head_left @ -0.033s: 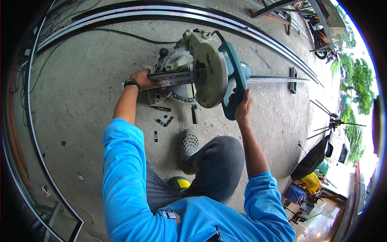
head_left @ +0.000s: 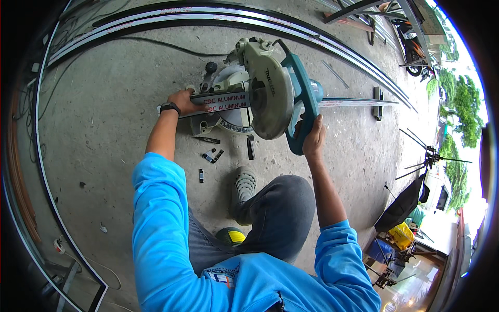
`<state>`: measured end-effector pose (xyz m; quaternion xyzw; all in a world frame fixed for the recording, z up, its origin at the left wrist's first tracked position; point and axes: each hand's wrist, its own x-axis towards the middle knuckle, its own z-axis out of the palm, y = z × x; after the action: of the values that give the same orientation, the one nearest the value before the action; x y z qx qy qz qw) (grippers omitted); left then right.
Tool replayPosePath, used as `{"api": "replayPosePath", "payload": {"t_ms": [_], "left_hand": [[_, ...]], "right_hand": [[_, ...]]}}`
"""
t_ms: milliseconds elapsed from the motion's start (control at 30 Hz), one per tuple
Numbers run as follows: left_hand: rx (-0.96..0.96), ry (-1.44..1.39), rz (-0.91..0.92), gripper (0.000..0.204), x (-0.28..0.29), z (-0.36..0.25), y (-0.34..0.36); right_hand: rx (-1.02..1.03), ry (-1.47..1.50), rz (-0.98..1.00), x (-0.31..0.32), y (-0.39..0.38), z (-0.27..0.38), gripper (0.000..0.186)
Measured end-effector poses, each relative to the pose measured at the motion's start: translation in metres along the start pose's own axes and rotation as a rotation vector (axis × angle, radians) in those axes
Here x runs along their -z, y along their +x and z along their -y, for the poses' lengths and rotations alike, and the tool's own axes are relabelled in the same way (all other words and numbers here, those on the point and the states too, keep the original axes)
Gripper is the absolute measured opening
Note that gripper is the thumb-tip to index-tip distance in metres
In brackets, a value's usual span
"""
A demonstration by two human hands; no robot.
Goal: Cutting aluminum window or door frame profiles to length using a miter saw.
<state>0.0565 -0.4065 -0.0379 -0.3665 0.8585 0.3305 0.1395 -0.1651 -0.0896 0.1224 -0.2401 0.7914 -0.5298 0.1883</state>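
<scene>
Nothing shifts between frames: left hand (head_left: 185,101) stays pressed on the aluminium bar (head_left: 218,102) across the mitre saw (head_left: 260,93), right hand (head_left: 313,139) clamped around its teal handle (head_left: 304,112). Fingers close to the blade guard risk a nick if the bar kicks.

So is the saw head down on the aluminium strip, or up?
Down: the saw head overlaps the aluminium strip; right hand grips its teal handle.

saw blade (head_left: 270,104) hidden by its guard, right fingers (head_left: 312,136) behind handle
</scene>
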Motion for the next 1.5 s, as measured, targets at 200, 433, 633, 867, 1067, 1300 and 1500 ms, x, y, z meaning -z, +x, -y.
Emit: {"api": "replayPosePath", "payload": {"t_ms": [200,433,633,867,1067,1300,1500], "left_hand": [[0.017,0.004,0.024,0.098,0.001,-0.001,0.0],[0.017,-0.012,0.022,0.099,0.001,-0.002,0.0],[0.011,0.012,0.024,0.098,0.001,-0.001,0.0],[0.002,-0.01,0.017,0.097,0.001,0.0,0.0],[0.011,-0.01,0.014,0.096,0.003,-0.004,0.0],[0.006,-0.005,0.019,0.097,0.003,-0.002,0.001],[0.01,-0.005,0.05,0.107,0.003,-0.004,0.004]], "right_hand": [[-0.002,0.022,-0.004,-0.001,0.0,-0.003,0.069],[0.002,0.008,-0.01,0.0,-0.001,-0.004,0.07],[-0.044,0.006,0.013,0.005,0.005,0.006,0.071],[-0.034,-0.063,-0.001,0.004,0.003,0.005,0.073],[0.006,-0.038,-0.002,0.003,0.001,-0.004,0.072],[0.008,-0.027,0.002,0.001,-0.001,-0.007,0.071],[-0.081,-0.013,0.017,0.008,0.016,0.023,0.075]]}}
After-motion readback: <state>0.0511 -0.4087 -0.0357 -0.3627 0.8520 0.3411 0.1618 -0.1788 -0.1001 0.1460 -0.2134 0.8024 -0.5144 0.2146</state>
